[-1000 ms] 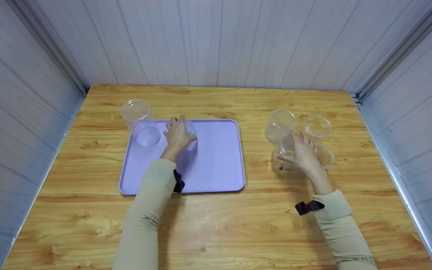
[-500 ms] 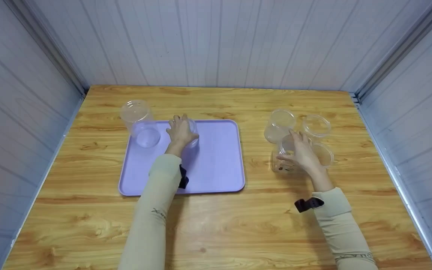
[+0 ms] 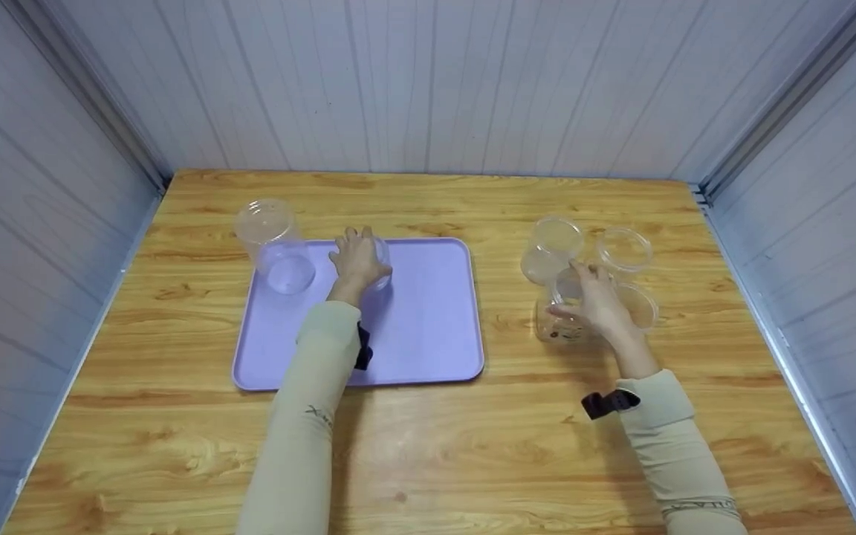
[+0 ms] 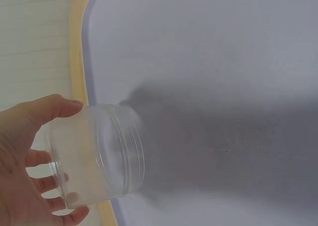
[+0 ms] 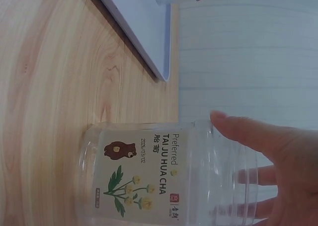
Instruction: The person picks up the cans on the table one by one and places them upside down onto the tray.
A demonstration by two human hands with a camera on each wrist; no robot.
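Note:
My left hand [image 3: 357, 260] grips a clear plastic jar [image 3: 383, 269] over the rear part of the lilac tray [image 3: 428, 327]. In the left wrist view the thumb and fingers wrap one end of that jar [image 4: 107, 156], and its ringed end faces the tray. My right hand [image 3: 602, 301] holds another clear jar [image 3: 558, 327] upright on the wooden table, right of the tray. The right wrist view shows thumb and fingers around this jar's upper part [image 5: 218, 166], above a printed label [image 5: 144, 171] with a bear and flowers.
A tall clear jar [image 3: 276, 241] stands at the tray's rear left corner. Another clear jar [image 3: 550, 256] is behind my right hand. Two clear rings that look like lids [image 3: 649, 245] lie to its right. Pale panel walls [image 3: 428, 89] enclose the table [image 3: 472, 446].
My left hand and forearm have shifted slightly right, still gripping the jar. The right hand keeps its hold on the labelled jar with barely any movement.

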